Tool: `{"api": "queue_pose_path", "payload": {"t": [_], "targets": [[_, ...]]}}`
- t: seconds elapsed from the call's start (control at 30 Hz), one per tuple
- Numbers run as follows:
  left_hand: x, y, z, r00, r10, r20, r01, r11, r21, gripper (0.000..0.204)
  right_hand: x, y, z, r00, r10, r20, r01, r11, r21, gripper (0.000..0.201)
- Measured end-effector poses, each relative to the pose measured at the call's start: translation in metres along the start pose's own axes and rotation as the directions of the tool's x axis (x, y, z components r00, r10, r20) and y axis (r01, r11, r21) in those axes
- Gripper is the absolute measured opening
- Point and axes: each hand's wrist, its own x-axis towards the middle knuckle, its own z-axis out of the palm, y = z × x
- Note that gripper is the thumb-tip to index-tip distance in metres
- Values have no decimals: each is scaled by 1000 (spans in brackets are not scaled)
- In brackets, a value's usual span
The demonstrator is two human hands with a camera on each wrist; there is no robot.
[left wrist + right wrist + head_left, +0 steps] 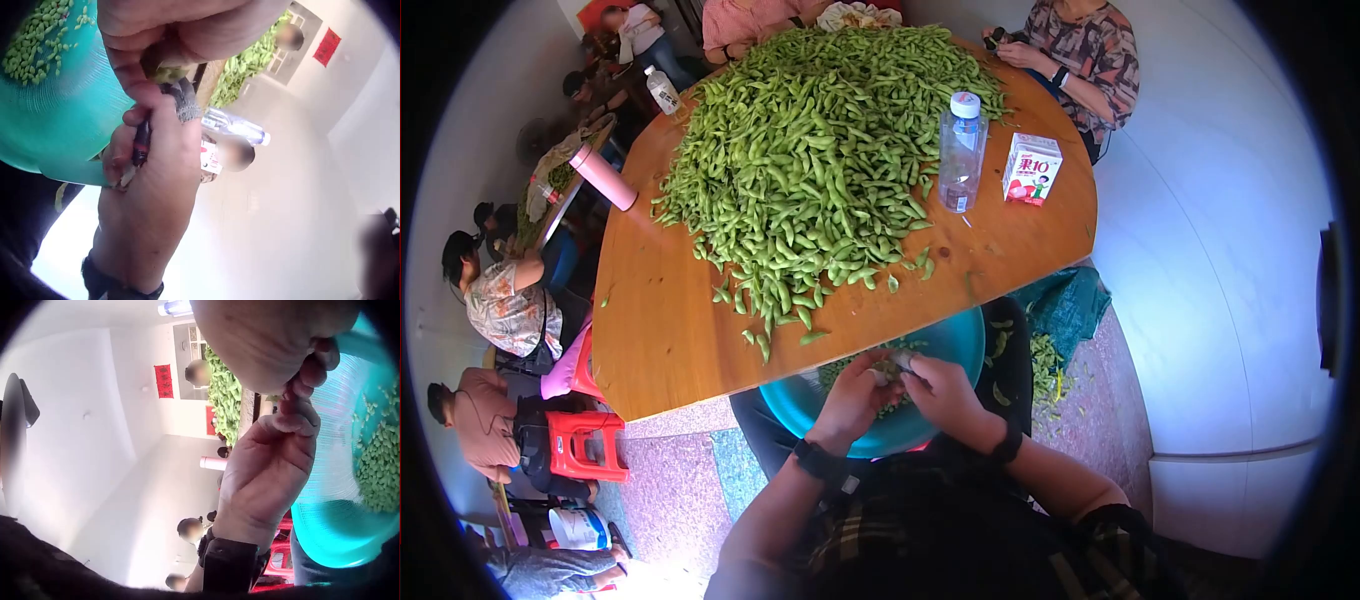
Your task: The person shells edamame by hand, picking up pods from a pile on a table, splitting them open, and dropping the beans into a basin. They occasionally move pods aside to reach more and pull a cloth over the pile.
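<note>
My left hand (849, 402) and right hand (948, 396) meet over a teal basket (974, 362) holding green beans. In the left wrist view, the left hand (206, 28) pinches a yellowish-green pod (164, 70), partly hidden by its fingers. The right hand (165, 165) curls round a small dark tool with a red band (142, 142), its fingertips at the pod; grey wrapping (186, 101) covers one digit. In the right wrist view, the left hand's (265, 469) fingertips touch those of the right hand (269, 340).
A large pod heap (820, 150) covers much of the wooden table (660, 350). On it stand a clear bottle (962, 160), a juice carton (1031, 170) and a pink flask (603, 178). A green bag (1065, 305) lies right of the basket. Other people sit around.
</note>
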Motion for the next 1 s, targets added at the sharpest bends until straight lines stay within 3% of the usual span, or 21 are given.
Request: {"api": "queue_pose_path", "payload": {"t": [0.17,0.23,0.37,0.47,0.53,0.57,0.63,0.67,0.7,0.73,0.77,0.83,0.9,0.97,1.0], "targets": [[2,-4,-9,999,24,25,-25,999,24,42,-1,-2,5,998,33,-58,-26,992,120,10],[-3,0,1,999,50,-2,-50,998,26,39,0,2,4,999,-30,-38,30,999,19,11],[-3,-3,-5,997,78,14,-77,997,-18,37,0,4,8,998,-43,-42,46,996,79,10],[-1,-6,-12,995,97,-35,-94,992,87,33,-1,1,8,998,-60,-13,60,998,13,11],[8,-12,-31,986,163,-20,-130,847,515,31,1,-7,2,990,6,-143,-1,999,32,10],[12,-18,-47,987,160,-23,-125,848,514,31,1,-7,-3,990,10,-141,-5,999,33,10],[13,-30,-75,983,180,45,-115,399,910,27,-3,1,-27,957,62,-284,-83,995,-63,12],[7,-37,-83,983,179,45,-114,401,909,27,-8,12,-40,938,36,-344,-74,992,-98,12],[-3,-41,-84,992,99,76,-83,79,993,25,-14,25,-56,916,9,-401,-68,989,-133,12],[-13,-45,-86,997,10,77,-72,-254,965,25,-26,38,-76,906,60,-418,-181,949,-258,16],[-21,-47,-88,997,6,77,-73,-253,965,25,-38,49,-94,890,108,-443,-292,881,-373,21],[-35,-50,-91,975,-199,99,-105,-17,994,25,-65,69,-120,884,69,-462,-310,826,-470,17],[-36,-56,-94,973,-152,172,-184,-69,980,25,-86,74,-117,880,23,-474,-322,764,-560,14],[-40,-67,-98,964,-109,243,-256,-128,958,25,-115,73,-103,923,307,-230,-381,665,-642,12],[-42,-75,-99,956,-94,279,-290,-130,948,25,-123,64,-93,948,304,-99,-291,692,-660,10]]}}
